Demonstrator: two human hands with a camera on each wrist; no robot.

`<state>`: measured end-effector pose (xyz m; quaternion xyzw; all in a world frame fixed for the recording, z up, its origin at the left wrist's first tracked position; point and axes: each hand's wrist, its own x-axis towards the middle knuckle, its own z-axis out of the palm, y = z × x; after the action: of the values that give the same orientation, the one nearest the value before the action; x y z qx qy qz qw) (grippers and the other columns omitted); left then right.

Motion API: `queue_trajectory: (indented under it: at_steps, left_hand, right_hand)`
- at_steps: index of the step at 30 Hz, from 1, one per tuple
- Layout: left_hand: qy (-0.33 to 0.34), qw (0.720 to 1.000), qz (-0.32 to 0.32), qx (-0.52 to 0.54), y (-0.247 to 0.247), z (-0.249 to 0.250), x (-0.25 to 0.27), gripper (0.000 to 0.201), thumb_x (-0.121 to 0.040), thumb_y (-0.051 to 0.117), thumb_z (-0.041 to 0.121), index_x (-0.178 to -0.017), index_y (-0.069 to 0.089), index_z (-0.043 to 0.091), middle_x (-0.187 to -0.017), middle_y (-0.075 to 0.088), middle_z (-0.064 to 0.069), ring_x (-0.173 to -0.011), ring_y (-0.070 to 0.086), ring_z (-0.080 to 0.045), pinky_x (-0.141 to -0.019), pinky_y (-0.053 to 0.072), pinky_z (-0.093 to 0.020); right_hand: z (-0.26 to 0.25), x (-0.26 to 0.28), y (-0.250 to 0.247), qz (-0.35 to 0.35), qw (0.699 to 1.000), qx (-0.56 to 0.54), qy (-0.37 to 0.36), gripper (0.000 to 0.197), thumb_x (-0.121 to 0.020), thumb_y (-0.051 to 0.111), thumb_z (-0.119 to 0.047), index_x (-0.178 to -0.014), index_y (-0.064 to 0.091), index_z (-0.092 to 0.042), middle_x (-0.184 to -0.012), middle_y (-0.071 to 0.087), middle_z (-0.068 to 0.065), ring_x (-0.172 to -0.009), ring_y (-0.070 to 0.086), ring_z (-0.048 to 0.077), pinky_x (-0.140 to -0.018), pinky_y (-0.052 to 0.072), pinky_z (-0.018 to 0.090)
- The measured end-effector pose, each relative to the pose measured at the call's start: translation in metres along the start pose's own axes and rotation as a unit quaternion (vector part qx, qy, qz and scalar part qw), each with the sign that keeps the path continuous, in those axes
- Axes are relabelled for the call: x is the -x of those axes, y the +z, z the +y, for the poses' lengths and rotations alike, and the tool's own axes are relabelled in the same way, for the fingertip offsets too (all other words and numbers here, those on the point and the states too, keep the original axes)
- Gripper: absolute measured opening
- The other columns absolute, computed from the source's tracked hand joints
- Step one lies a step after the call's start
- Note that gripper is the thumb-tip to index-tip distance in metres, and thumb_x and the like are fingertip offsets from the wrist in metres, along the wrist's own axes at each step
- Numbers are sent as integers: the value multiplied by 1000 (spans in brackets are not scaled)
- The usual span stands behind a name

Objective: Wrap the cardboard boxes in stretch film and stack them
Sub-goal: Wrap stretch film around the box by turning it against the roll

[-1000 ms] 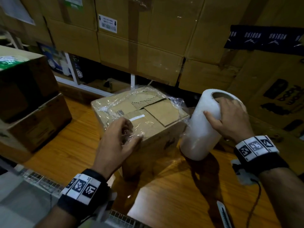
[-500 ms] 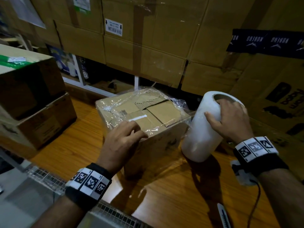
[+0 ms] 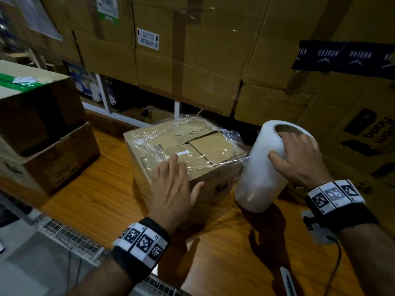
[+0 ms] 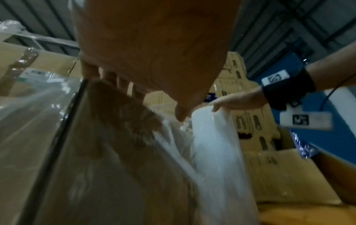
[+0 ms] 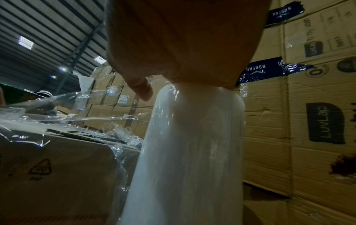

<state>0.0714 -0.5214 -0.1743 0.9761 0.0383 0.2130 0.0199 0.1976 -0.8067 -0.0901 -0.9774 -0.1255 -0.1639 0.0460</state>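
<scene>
We note the left hand flat, fingers straight, pressing film on the box, which sits on the table. Right hand grips the roll just beside it.

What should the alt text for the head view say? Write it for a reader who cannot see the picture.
A person's left hand presses flat on a cardboard box partly covered in clear stretch film, while the right hand grips the top of a white film roll standing beside it on a wooden table. Large cartons fill the background.
</scene>
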Motion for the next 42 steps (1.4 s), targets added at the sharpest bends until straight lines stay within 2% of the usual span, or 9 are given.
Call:
queue_trajectory:
  at_steps: [7, 10, 16, 19, 22, 28, 33, 37, 42]
  left_hand:
    - [78, 997, 23, -6, 18, -28, 5, 61, -100, 33, 60, -120, 62, 10, -119, 55, -13, -108, 49, -31, -88, 40, -44]
    - [137, 990, 14, 4, 21, -54, 8, 64, -104, 27, 61, -129, 60, 12, -123, 56, -11, -116, 49, -31, -94, 39, -45]
    - [187, 982, -3, -8, 11, -90, 4, 64, -102, 26, 66, -132, 60, 21, -129, 57, -5, -122, 46, -26, -101, 31, -40]
    - [118, 992, -23, -27, -4, -70, -3, 65, -98, 27, 73, -117, 61, 21, -118, 59, -4, -113, 51, -24, -99, 39, -45]
    - [42, 998, 23, 40, -18, -30, -11, 50, -95, 55, 65, -110, 58, 18, -111, 54, -7, -102, 52, -24, -90, 46, -43]
    - [156, 977, 1, 149, -7, 51, -41, 73, -93, 56, 56, -149, 42, 11, -149, 45, -12, -132, 44, -28, -112, 37, -45]
    - [211, 963, -70, 155, 17, 60, -76, 76, -97, 65, 41, -158, 33, 11, -155, 45, -12, -139, 42, -30, -120, 32, -44]
    - [249, 957, -92, 119, 32, 58, -81, 61, -101, 58, 35, -157, 37, 24, -153, 43, -10, -136, 42, -29, -113, 38, -45]
    - [169, 977, -59, 119, 33, 76, -91, 72, -92, 58, 67, -142, 43, 18, -131, 54, -5, -114, 51, -24, -96, 43, -38]
  right_hand:
    - [10, -3, 4, -11, 999, 34, -27, 73, -93, 33, -58, -150, 46, -15, -136, 60, 13, -127, 52, 35, -114, 27, 54]
    - [6, -6, 8, 56, 996, 76, 5, 62, -98, 44, -64, -137, 60, -19, -125, 68, 9, -121, 59, 31, -115, 24, 57]
    - [-11, -13, 17, 77, 992, 83, 54, 87, -85, 36, -82, -118, 67, -8, -108, 71, 17, -103, 63, 39, -96, 40, 52]
    - [-11, -13, 17, 71, 993, 82, 50, 88, -86, 35, -83, -119, 66, -7, -108, 70, 18, -103, 63, 40, -96, 40, 51]
    - [-11, -13, 17, 77, 993, 78, 52, 85, -87, 37, -81, -120, 66, -8, -109, 70, 16, -104, 63, 39, -97, 40, 51]
    - [-9, -13, 20, 65, 993, 81, 51, 84, -88, 37, -81, -125, 64, -10, -114, 70, 14, -108, 62, 37, -99, 40, 51]
    - [-9, -7, 19, 71, 993, 84, 44, 73, -91, 49, -75, -122, 64, -10, -110, 70, 14, -104, 62, 38, -98, 39, 51]
    - [-12, -3, 16, 67, 993, 84, 40, 69, -90, 53, -70, -121, 64, -9, -109, 69, 13, -102, 61, 37, -98, 37, 49]
    - [-9, -4, 9, 27, 999, 44, 17, 70, -84, 43, -59, -131, 58, -9, -117, 67, 13, -106, 57, 35, -105, 33, 47]
